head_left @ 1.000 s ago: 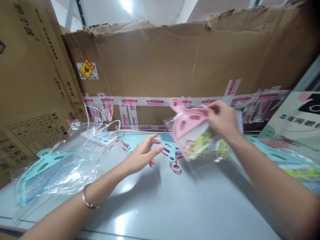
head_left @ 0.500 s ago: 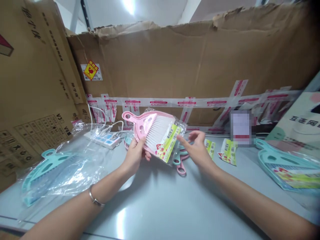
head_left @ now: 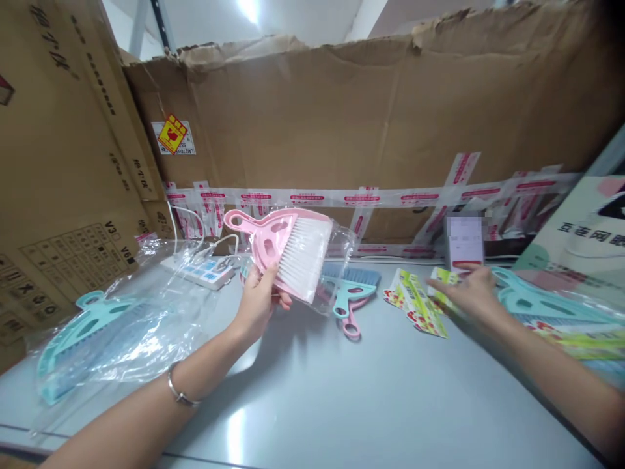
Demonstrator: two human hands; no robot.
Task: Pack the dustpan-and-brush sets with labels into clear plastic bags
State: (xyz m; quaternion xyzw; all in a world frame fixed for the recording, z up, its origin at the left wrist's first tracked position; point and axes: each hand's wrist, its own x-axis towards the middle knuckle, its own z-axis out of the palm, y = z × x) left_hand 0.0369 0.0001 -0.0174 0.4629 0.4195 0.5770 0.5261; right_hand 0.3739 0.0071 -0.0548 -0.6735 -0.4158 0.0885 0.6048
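My left hand (head_left: 258,296) is closed on a pink dustpan (head_left: 268,238) with a white-bristled brush (head_left: 305,257), both in a clear plastic bag (head_left: 342,254), raised and tilted above the table. The bag's loose end points right. Off to the right, my right hand (head_left: 471,293) reaches over the green label cards (head_left: 415,303) with fingers stretched out, somewhat blurred. Its fingertips are close to another label card (head_left: 443,286), and whether they touch it I cannot tell. Behind the held bag lie a teal brush (head_left: 354,293) and a pink handle loop (head_left: 351,327).
At left lies a bagged teal dustpan (head_left: 73,345) near a power strip (head_left: 205,272). A phone (head_left: 463,241) leans at the back beside more teal dustpan sets (head_left: 537,299). Large cardboard boxes (head_left: 303,124) wall off the back and left of the table (head_left: 351,404).
The green label is off the front of the bagged set, and more label surface shows on the table. My right hand has moved right, away from the bag; my left keeps holding it.
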